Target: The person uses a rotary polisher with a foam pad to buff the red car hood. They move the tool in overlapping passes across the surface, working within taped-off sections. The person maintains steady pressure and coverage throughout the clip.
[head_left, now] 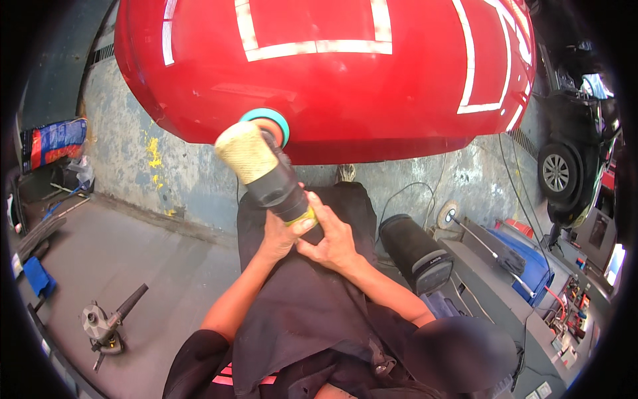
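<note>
A polisher [274, 189] with a yellowish cover over its head is held in front of me by both hands. Its teal and orange pad [284, 126] lies against the lower part of a glossy red car panel [345, 93]; whether it is spinning cannot be told. My left hand [279, 236] is closed on the left side of the dark handle end. From the right, my right hand [334, 237] wraps the same end, close beside the left. Strip-shaped light reflections cross the red paint.
A leaf blower [103, 326] lies on the grey floor at left. To my right stand a black speaker [415, 254] and a blue case [528, 266] by a bench with tools. A cable [405, 189] runs over the floor. Beyond is a black car [578, 149].
</note>
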The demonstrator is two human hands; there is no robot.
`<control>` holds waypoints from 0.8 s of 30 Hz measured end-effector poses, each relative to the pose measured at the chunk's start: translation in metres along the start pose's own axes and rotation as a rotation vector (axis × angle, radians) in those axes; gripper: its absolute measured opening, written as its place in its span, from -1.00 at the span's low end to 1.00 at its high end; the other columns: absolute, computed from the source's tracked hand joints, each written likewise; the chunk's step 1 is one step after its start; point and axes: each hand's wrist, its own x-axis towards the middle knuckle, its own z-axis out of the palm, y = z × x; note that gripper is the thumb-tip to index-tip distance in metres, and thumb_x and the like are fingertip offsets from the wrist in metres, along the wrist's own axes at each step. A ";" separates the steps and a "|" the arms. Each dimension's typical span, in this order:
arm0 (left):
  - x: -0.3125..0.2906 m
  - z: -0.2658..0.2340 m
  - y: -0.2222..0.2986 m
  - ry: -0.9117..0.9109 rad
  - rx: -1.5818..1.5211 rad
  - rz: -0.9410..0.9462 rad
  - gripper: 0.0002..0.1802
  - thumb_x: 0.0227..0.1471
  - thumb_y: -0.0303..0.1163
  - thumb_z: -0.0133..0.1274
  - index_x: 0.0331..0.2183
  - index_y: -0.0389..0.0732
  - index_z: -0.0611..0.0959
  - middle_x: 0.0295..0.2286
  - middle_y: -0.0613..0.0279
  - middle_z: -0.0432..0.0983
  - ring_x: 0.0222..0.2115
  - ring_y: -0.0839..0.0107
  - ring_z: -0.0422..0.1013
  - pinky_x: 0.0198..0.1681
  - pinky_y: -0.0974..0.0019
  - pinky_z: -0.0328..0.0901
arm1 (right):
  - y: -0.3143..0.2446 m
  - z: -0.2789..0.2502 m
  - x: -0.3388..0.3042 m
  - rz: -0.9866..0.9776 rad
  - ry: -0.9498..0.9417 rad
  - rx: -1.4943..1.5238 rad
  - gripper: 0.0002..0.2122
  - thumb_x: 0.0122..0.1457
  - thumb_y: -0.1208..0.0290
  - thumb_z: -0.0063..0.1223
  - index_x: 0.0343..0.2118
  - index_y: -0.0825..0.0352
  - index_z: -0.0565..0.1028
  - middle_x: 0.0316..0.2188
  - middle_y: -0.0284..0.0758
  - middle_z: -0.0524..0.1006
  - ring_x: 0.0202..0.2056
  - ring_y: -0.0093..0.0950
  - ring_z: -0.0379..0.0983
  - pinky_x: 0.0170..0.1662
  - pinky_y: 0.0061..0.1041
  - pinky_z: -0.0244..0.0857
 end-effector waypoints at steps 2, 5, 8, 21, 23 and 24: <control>0.001 0.034 0.001 -0.059 0.125 0.020 -0.17 -0.07 -0.21 0.48 0.17 -0.30 0.50 -0.06 0.24 0.56 -0.05 0.42 0.49 0.10 0.25 0.38 | 0.018 -0.022 -0.019 0.044 0.033 0.055 0.03 -0.10 0.36 0.46 0.50 0.20 0.14 0.15 -0.09 0.55 0.05 -0.06 0.60 0.03 -0.23 0.54; 0.010 0.088 -0.003 -0.134 0.188 -0.121 -0.07 -0.12 -0.11 0.47 0.21 -0.27 0.46 -0.02 0.20 0.51 0.01 0.36 0.46 0.13 0.18 0.36 | 0.037 -0.064 -0.037 0.043 0.102 0.062 0.03 -0.07 0.38 0.45 0.51 0.24 0.11 0.20 -0.04 0.53 0.11 -0.05 0.58 0.12 -0.22 0.50; 0.020 0.144 -0.018 -0.191 0.148 -0.023 -0.46 0.00 -0.29 0.47 -0.03 -0.28 0.63 -0.17 0.25 0.62 -0.15 0.45 0.53 -0.04 0.27 0.44 | 0.070 -0.097 -0.056 0.065 0.182 0.183 0.03 -0.04 0.40 0.45 0.51 0.29 0.07 0.19 -0.01 0.54 0.15 -0.10 0.58 0.17 -0.24 0.47; 0.055 0.296 -0.072 -0.343 0.163 -0.106 -0.10 -0.03 -0.24 0.49 0.23 -0.27 0.38 0.03 0.14 0.53 0.08 0.33 0.44 0.21 0.14 0.34 | 0.144 -0.214 -0.088 0.065 0.407 0.290 0.03 0.09 0.23 0.45 0.51 0.39 -0.02 0.15 -0.01 0.56 0.14 -0.19 0.56 0.20 -0.24 0.42; 0.048 0.279 -0.067 -0.313 0.151 -0.090 -0.13 -0.03 -0.23 0.49 0.21 -0.27 0.42 0.02 0.14 0.53 0.07 0.34 0.45 0.19 0.14 0.35 | 0.146 -0.205 -0.088 0.026 0.341 0.249 0.02 0.08 0.28 0.44 0.51 0.38 -0.01 0.17 0.00 0.55 0.14 -0.16 0.57 0.20 -0.23 0.43; 0.044 0.269 -0.068 -0.291 0.132 -0.072 -0.16 -0.03 -0.23 0.49 0.19 -0.27 0.44 0.01 0.15 0.53 0.06 0.35 0.45 0.18 0.16 0.36 | 0.140 -0.200 -0.084 0.020 0.297 0.222 0.02 0.07 0.30 0.43 0.51 0.38 -0.01 0.17 0.02 0.54 0.14 -0.14 0.57 0.19 -0.22 0.44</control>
